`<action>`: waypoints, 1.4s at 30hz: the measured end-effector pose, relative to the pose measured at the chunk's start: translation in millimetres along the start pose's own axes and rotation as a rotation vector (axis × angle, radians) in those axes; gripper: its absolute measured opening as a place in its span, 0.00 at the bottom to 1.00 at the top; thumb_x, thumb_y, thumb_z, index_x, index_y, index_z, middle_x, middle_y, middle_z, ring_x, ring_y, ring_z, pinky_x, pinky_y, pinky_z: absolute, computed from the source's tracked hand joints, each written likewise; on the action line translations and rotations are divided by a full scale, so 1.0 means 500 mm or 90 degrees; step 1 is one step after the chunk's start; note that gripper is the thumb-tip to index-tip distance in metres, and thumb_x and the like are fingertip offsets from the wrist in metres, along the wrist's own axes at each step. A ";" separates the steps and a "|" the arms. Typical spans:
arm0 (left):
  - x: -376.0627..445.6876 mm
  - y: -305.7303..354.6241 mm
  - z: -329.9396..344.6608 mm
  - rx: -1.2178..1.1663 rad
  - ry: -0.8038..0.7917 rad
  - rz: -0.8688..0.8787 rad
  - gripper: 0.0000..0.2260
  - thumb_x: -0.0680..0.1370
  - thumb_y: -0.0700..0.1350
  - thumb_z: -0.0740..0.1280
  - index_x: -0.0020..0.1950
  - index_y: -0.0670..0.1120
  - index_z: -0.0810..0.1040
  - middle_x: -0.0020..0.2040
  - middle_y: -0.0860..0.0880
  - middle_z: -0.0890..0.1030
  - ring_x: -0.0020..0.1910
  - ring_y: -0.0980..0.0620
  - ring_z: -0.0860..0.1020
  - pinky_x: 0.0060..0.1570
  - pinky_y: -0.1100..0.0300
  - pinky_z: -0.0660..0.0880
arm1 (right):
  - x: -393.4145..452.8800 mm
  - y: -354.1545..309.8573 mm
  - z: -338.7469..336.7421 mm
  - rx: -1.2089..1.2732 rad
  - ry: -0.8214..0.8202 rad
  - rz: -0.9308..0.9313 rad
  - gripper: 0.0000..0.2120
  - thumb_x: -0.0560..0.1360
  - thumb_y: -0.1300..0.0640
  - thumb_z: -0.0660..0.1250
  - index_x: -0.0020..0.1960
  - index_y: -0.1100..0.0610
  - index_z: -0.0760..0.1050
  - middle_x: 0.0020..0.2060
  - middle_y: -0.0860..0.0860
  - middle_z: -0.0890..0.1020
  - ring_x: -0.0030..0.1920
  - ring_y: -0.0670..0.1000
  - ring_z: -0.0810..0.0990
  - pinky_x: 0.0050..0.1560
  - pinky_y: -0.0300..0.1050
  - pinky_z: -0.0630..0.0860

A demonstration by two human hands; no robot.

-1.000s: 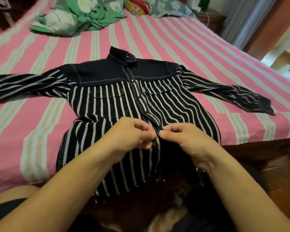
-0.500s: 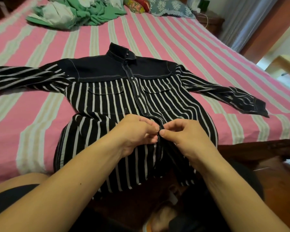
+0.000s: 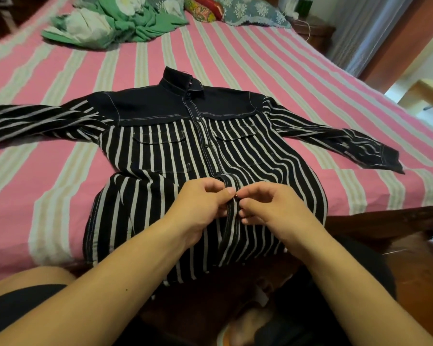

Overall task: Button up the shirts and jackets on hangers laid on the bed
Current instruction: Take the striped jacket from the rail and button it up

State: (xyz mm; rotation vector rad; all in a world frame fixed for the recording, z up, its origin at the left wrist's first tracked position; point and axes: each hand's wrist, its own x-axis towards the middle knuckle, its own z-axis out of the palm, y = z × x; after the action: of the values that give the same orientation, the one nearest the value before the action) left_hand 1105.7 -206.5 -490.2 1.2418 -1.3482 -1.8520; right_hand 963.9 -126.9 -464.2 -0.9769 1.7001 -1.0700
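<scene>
Hands, left [image 3: 200,201] and right [image 3: 273,206], pinching button strip [image 3: 231,213] of striped shirt [image 3: 160,156] between them; soft, limp cloth, likely best gripped beside button [image 3: 235,195].

my arms are bare from the elbows down, no sleeves, watch or rings on my left hand [image 3: 198,203] or right hand [image 3: 273,208]. my nails are short and plain. dark black shorts [image 3: 23,303] cover my lap.
</scene>
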 end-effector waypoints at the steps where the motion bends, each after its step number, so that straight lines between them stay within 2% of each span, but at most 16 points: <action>1: -0.002 -0.003 0.003 -0.006 0.006 0.008 0.06 0.79 0.40 0.72 0.42 0.44 0.80 0.32 0.51 0.78 0.35 0.54 0.77 0.43 0.59 0.79 | 0.006 0.007 -0.001 -0.058 0.011 -0.032 0.08 0.77 0.66 0.70 0.50 0.54 0.83 0.41 0.53 0.86 0.43 0.49 0.86 0.47 0.45 0.84; 5: -0.006 -0.008 0.004 -0.033 0.008 0.013 0.07 0.79 0.35 0.71 0.47 0.43 0.74 0.26 0.53 0.74 0.31 0.56 0.76 0.44 0.56 0.79 | 0.029 0.031 -0.008 -0.364 0.055 -0.254 0.06 0.75 0.58 0.74 0.47 0.47 0.83 0.40 0.42 0.83 0.44 0.40 0.80 0.46 0.31 0.74; 9: -0.002 -0.008 -0.006 -0.072 -0.041 -0.011 0.11 0.78 0.33 0.71 0.46 0.44 0.69 0.35 0.45 0.73 0.35 0.50 0.77 0.42 0.57 0.81 | 0.038 0.049 -0.038 -0.583 0.007 -0.541 0.09 0.79 0.56 0.68 0.57 0.54 0.82 0.48 0.45 0.82 0.47 0.43 0.80 0.50 0.39 0.78; 12: -0.005 -0.006 -0.010 -0.035 -0.100 -0.010 0.07 0.78 0.32 0.70 0.48 0.41 0.73 0.34 0.43 0.75 0.34 0.49 0.79 0.39 0.60 0.81 | 0.037 0.072 -0.049 -0.666 -0.005 -0.616 0.10 0.82 0.56 0.64 0.59 0.58 0.81 0.46 0.49 0.83 0.42 0.48 0.81 0.44 0.44 0.80; 14: -0.014 -0.006 -0.009 0.090 -0.138 -0.006 0.07 0.79 0.34 0.69 0.55 0.41 0.77 0.37 0.43 0.82 0.37 0.50 0.81 0.40 0.60 0.81 | 0.035 0.095 -0.043 -0.669 0.001 -0.575 0.09 0.81 0.54 0.64 0.53 0.57 0.81 0.41 0.48 0.81 0.39 0.48 0.80 0.40 0.46 0.79; 18: -0.044 -0.038 -0.028 0.712 -0.061 0.164 0.11 0.81 0.51 0.67 0.63 0.58 0.75 0.49 0.55 0.83 0.49 0.58 0.80 0.51 0.57 0.80 | 0.022 0.138 -0.042 -0.590 0.082 -0.386 0.10 0.80 0.51 0.61 0.45 0.53 0.78 0.37 0.44 0.78 0.37 0.44 0.76 0.40 0.44 0.76; 20: -0.068 -0.045 -0.053 0.849 0.058 0.285 0.08 0.81 0.56 0.65 0.58 0.57 0.75 0.48 0.57 0.79 0.49 0.57 0.77 0.49 0.58 0.79 | 0.018 0.153 -0.079 -0.595 0.222 -0.345 0.07 0.79 0.53 0.65 0.53 0.55 0.79 0.45 0.47 0.78 0.45 0.46 0.76 0.47 0.43 0.74; 21: -0.076 -0.047 -0.070 0.878 0.105 0.312 0.09 0.80 0.58 0.65 0.54 0.55 0.74 0.46 0.57 0.77 0.47 0.57 0.76 0.45 0.58 0.77 | 0.018 0.160 -0.103 -0.607 0.291 -0.278 0.12 0.79 0.53 0.66 0.61 0.56 0.77 0.52 0.49 0.77 0.52 0.49 0.75 0.53 0.45 0.74; 24: -0.082 -0.055 -0.130 0.913 0.220 0.282 0.15 0.78 0.64 0.64 0.50 0.53 0.68 0.46 0.55 0.74 0.45 0.53 0.74 0.39 0.57 0.74 | 0.021 0.167 -0.169 -0.522 0.390 0.019 0.29 0.79 0.45 0.66 0.74 0.59 0.65 0.68 0.58 0.67 0.69 0.61 0.65 0.69 0.57 0.66; 26: -0.081 -0.062 -0.153 0.939 0.270 0.236 0.21 0.76 0.68 0.61 0.51 0.51 0.68 0.47 0.51 0.74 0.46 0.49 0.75 0.38 0.54 0.74 | 0.030 0.177 -0.187 -0.441 0.405 0.100 0.31 0.78 0.43 0.68 0.73 0.61 0.66 0.69 0.61 0.65 0.70 0.63 0.66 0.70 0.58 0.65; 29: -0.081 -0.068 -0.167 0.956 0.325 0.185 0.24 0.78 0.68 0.58 0.54 0.47 0.70 0.51 0.46 0.75 0.52 0.43 0.76 0.42 0.49 0.75 | 0.040 0.178 -0.185 -0.332 0.408 0.144 0.18 0.78 0.45 0.68 0.50 0.61 0.75 0.53 0.61 0.77 0.47 0.59 0.78 0.48 0.52 0.74; 31: -0.086 -0.059 -0.181 0.935 0.377 0.166 0.24 0.79 0.65 0.59 0.57 0.44 0.71 0.56 0.40 0.75 0.56 0.38 0.74 0.47 0.44 0.74 | 0.037 0.165 -0.196 -0.324 0.385 0.129 0.16 0.81 0.50 0.65 0.40 0.59 0.71 0.38 0.58 0.77 0.38 0.57 0.75 0.37 0.50 0.67; 34: -0.095 -0.043 -0.218 0.898 0.444 0.085 0.25 0.81 0.61 0.60 0.62 0.39 0.71 0.60 0.35 0.74 0.60 0.33 0.72 0.51 0.38 0.73 | 0.024 0.106 -0.251 -0.318 0.437 0.017 0.10 0.82 0.52 0.62 0.45 0.58 0.70 0.38 0.53 0.73 0.43 0.56 0.73 0.42 0.49 0.64; 37: -0.087 -0.040 -0.242 0.850 0.416 0.009 0.24 0.82 0.59 0.59 0.61 0.38 0.75 0.60 0.36 0.76 0.60 0.34 0.73 0.53 0.41 0.73 | 0.012 0.042 -0.293 -0.320 0.487 -0.036 0.11 0.81 0.52 0.64 0.55 0.60 0.73 0.48 0.54 0.75 0.52 0.55 0.73 0.53 0.49 0.67; 40: -0.075 -0.041 -0.222 0.759 0.408 0.066 0.16 0.81 0.53 0.62 0.48 0.41 0.81 0.48 0.39 0.81 0.50 0.37 0.77 0.47 0.48 0.72 | 0.023 0.029 -0.301 -0.313 0.408 0.053 0.20 0.80 0.50 0.67 0.62 0.66 0.76 0.58 0.63 0.80 0.57 0.62 0.78 0.52 0.52 0.71; 42: -0.083 -0.025 -0.204 0.548 0.466 0.091 0.15 0.82 0.48 0.60 0.46 0.39 0.78 0.45 0.41 0.79 0.48 0.38 0.76 0.46 0.50 0.68 | 0.026 0.038 -0.294 -0.255 0.294 0.165 0.26 0.78 0.46 0.69 0.67 0.64 0.73 0.61 0.63 0.79 0.55 0.62 0.80 0.50 0.52 0.76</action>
State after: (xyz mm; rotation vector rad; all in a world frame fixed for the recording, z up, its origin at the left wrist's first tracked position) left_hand 1216.4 -212.5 -494.9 1.8969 -1.7350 -0.5345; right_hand 819.0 -97.0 -449.5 -0.7497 2.4135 -0.8387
